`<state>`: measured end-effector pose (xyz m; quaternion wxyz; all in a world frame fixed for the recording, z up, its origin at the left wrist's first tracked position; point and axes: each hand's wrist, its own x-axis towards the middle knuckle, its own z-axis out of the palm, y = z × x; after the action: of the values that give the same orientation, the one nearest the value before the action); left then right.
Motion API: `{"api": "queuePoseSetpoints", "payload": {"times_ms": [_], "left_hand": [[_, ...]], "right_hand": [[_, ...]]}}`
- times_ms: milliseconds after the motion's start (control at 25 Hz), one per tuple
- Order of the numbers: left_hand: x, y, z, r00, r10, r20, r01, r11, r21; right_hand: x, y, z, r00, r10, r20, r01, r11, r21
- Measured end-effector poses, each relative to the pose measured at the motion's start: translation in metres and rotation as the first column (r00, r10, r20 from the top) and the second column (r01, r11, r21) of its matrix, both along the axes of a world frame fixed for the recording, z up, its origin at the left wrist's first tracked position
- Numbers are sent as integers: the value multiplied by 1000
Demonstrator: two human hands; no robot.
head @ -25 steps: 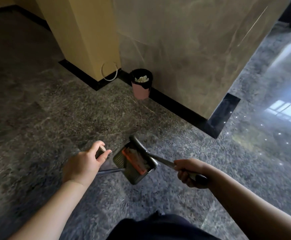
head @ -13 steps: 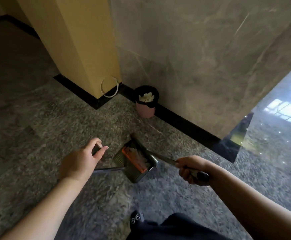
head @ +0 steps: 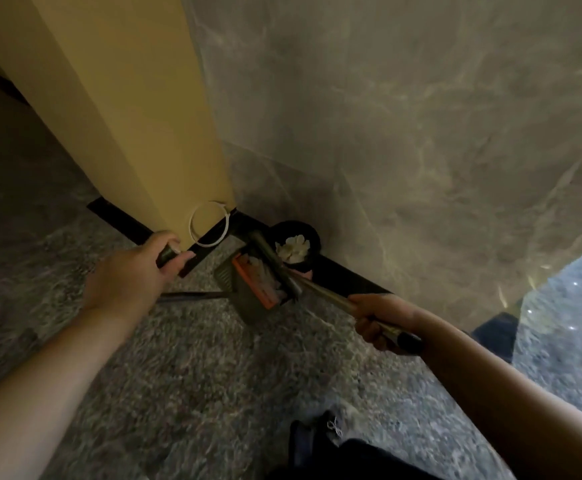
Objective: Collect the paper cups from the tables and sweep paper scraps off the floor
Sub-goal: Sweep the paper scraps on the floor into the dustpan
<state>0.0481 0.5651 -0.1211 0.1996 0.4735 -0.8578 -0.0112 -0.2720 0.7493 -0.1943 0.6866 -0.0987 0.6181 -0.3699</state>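
Left hand (head: 128, 280) gripping dustpan (head: 248, 292) handle; right hand (head: 381, 320) clutching broom (head: 275, 268) handle (brush head lying in pan), beside bin (head: 296, 249).

Bin (head: 312, 233) partly behind broom (head: 275, 268), dustpan (head: 248, 292) contents blurred

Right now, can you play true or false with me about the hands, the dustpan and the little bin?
1. The left hand grips the dustpan handle. True.
2. The right hand is empty. False: it grips the broom handle.
3. The small bin has crumpled paper inside. True.
4. The bin stands in the middle of the floor. False: it stands against the marble wall.
5. The dustpan is tipped over the bin. False: it is beside it.
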Motion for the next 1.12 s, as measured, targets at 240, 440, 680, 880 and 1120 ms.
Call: {"api": "queuePoseSetpoints", "payload": {"times_ms": [240,440,680,880,1120], "left_hand": [[-65,-120,43,982,-115,151,136,982,-134],[-117,-230,60,929,-263,262,323,919,-224],[-186,-317,77,771,-471,428,577,802,-156],[-242,-343,82,684,-470,558,614,784,-93],[-293,-344,82,656,-474,587,611,791,-44]], "right_hand": [[-65,-104,26,999,-43,18,44,999,-33],[-98,-165,26,997,-80,19,81,995,-57],[-126,-212,14,996,-89,-24,88,996,-34],[-154,-217,6,994,-111,1,111,994,17],[-197,-226,-1,983,-162,82,157,986,54]]}}
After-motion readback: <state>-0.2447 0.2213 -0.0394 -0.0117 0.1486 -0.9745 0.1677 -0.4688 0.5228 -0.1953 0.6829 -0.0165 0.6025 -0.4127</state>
